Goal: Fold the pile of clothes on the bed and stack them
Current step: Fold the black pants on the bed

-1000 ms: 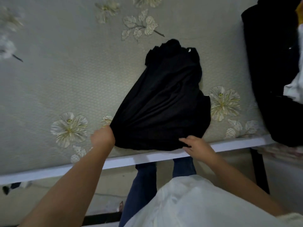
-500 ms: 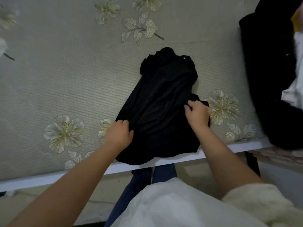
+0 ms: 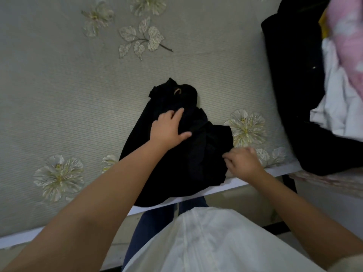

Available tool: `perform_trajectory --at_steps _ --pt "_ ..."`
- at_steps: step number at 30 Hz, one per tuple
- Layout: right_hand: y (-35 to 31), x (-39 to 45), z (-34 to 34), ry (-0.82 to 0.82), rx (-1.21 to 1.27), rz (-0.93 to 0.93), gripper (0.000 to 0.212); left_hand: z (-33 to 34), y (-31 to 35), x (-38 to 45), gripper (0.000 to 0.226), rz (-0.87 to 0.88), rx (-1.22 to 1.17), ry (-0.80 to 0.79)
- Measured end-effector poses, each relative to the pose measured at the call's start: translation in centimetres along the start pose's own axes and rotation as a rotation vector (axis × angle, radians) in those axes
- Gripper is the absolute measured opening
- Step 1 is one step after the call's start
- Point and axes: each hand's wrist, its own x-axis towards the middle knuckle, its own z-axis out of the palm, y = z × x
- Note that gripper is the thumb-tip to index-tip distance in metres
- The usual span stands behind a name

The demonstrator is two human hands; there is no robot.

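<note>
Sensibly, you had the bed [image 3: 78, 91] as your folding surface, with the black garment [image 3: 176, 163] at its near edge, well apart from the unfolded pile [image 3: 314, 95] at your right. Your left hand [image 3: 167, 128] lay flat, fingers spread, probably pinning the cloth, while your right hand [image 3: 243, 163] pinched its right edge with curled fingers, seemingly to fold it over.

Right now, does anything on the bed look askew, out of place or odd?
Yes, mildly. The black garment lies bunched rather than flat, and its near edge hangs over the bed's white edge. The left hand presses on it; the right hand pinches its right edge. The unfolded pile is heaped at right.
</note>
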Motion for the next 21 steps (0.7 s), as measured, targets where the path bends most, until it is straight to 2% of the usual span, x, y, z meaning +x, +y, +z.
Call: perform_trajectory --at_steps 1,3,5,8,10,11,12,14,16,18,20,21 --pt "0.1 1.4 -1.0 0.054 0.031 0.028 0.032 0.3 0.1 0.6 0.067 -0.033 0.089 -0.076" --pt "-0.2 4.3 -2.4 0.143 0.094 0.061 0.034 0.8 -0.4 1.3 0.039 -0.130 0.126 -0.057" --pt "-1.0 7.3 -3.1 0.178 0.178 0.101 0.045 0.8 -1.7 1.5 0.025 -0.215 -0.005 0.067" --pt "-2.6 11.2 -3.5 0.116 0.322 0.204 0.067 -1.4 -5.7 0.0 0.022 -0.364 -0.233 0.351" --pt "-3.6 12.8 -3.3 0.041 0.369 0.221 0.066 -3.2 -9.3 -2.2 0.023 -0.527 -0.279 0.517" --pt "-4.2 13.4 -3.2 0.016 0.393 0.217 0.059 -3.7 -10.9 -3.5 0.023 -0.615 -0.264 0.525" --pt "-4.7 13.7 -3.0 0.000 0.400 0.211 0.048 -3.9 -12.2 -4.9 0.024 -0.692 -0.232 0.478" --pt "-5.8 13.6 -2.5 -0.013 0.343 0.166 0.026 -3.0 -14.0 -7.5 0.024 -0.793 -0.150 0.270" --pt "-6.4 12.8 -2.0 -0.007 0.277 0.079 0.022 -1.5 -14.6 -9.2 0.023 -0.860 -0.129 0.098" --pt "-6.3 11.4 -2.0 0.087 0.271 -0.032 0.019 -0.3 -14.3 -9.8 0.020 -0.869 -0.180 0.040" --pt "-5.5 9.9 -2.6 0.226 0.357 -0.209 0.011 0.6 -13.8 -9.7 0.013 -0.823 -0.197 0.000" --pt "-5.2 9.1 -2.9 0.240 0.419 -0.289 0.006 0.8 -13.6 -9.6 0.011 -0.803 -0.193 -0.011"
